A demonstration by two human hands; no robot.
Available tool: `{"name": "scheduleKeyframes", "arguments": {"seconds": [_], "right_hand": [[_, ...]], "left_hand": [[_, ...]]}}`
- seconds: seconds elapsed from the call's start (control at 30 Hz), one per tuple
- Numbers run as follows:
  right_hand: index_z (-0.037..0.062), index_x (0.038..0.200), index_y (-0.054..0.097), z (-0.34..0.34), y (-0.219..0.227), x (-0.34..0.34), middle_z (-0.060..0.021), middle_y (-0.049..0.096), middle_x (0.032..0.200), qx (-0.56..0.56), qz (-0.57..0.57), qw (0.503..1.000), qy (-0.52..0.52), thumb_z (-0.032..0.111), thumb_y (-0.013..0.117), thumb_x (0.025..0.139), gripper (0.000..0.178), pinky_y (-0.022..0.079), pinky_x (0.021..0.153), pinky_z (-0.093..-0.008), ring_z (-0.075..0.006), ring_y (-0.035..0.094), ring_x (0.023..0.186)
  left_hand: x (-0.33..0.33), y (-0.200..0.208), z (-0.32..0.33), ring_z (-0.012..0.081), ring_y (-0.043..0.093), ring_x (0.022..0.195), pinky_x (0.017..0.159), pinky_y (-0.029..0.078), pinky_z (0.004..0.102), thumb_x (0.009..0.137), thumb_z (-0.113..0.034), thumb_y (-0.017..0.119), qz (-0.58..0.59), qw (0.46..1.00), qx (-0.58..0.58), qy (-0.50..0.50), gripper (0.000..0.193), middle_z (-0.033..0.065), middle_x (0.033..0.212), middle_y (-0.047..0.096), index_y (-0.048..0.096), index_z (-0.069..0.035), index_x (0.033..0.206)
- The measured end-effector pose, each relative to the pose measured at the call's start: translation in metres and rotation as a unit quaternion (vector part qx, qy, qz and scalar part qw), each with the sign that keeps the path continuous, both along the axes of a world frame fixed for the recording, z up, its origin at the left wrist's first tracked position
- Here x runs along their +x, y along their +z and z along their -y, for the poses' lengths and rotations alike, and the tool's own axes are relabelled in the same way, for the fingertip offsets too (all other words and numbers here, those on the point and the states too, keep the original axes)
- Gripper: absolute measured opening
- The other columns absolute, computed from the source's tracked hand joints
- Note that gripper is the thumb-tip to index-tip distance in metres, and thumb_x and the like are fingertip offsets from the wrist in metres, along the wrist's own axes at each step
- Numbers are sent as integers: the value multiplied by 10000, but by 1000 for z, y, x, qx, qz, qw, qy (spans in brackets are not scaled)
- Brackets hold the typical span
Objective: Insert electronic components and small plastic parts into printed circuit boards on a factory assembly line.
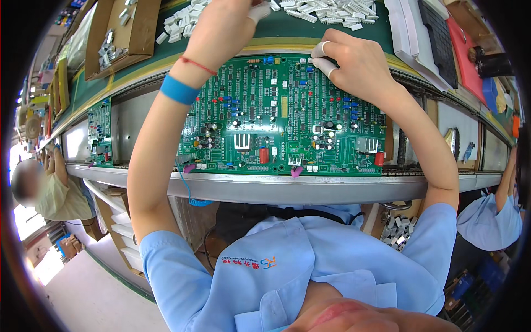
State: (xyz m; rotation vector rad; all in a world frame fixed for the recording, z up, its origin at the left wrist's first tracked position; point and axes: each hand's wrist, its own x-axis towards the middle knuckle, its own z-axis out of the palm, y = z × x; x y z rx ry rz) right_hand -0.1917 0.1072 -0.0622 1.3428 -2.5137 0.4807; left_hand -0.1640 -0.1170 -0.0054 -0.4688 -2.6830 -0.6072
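A green circuit board (260, 124), filled with small parts, lies before me on a metal-edged rail. My right hand (354, 63) is at its far edge, right of the middle. White finger cots cover its thumb and index finger, which pinch a small white connector (311, 60) against the board. My left hand (229, 25) reaches past the board to loose white connectors (332, 10) on the green bench top. Its fingers are bent together at the top of the picture; what they hold is hidden. A blue band (180, 89) circles my left wrist.
Another green board (100, 133) sits further left on the rail. A cardboard box (123, 41) with metal parts stands at the far left, and a white tray (406, 41) at the far right. A coiled blue cord (200, 203) hangs at the near edge. People are at both sides.
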Motion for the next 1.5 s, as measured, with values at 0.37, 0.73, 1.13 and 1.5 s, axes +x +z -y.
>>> {"name": "scheduleKeyframes", "arguments": {"seconds": [0.37, 0.73, 1.13, 1.5], "right_hand": [[61, 768, 624, 2, 3, 5, -52, 561, 789, 12, -46, 999, 26, 151, 673, 793, 105, 479, 541, -363, -244, 625, 667], [91, 823, 651, 3, 8, 7, -23, 583, 813, -5, -42, 998, 46, 158, 663, 821, 68, 500, 565, -340, -237, 628, 664], [84, 838, 634, 7, 12, 9, -27, 588, 855, 21, -13, 999, 37, 103, 680, 796, 65, 485, 584, -337, -240, 622, 685], [92, 846, 630, 6, 11, 8, -31, 584, 845, 16, -1, 999, 29, 125, 671, 812, 63, 487, 591, -347, -255, 619, 693]], "left_hand": [[45, -11, 62, 121, 671, 691, 658, 516, 218, 895, -137, 637, 151, 959, 216, 100, 187, 85, 876, 707, 632, 13, 1006], [123, 2, 96, 65, 575, 583, 548, 440, 198, 897, -162, 632, 226, 918, 292, 149, 182, 45, 723, 668, 630, 20, 915], [208, -30, 113, 58, 516, 558, 498, 397, 229, 839, -101, 667, 338, 886, 157, 277, 156, 22, 619, 594, 631, 45, 799], [185, -14, 121, 256, 614, 519, 549, 480, 372, 822, -271, 660, 416, 883, 61, 209, 313, 110, 550, 617, 651, 0, 665]]}}
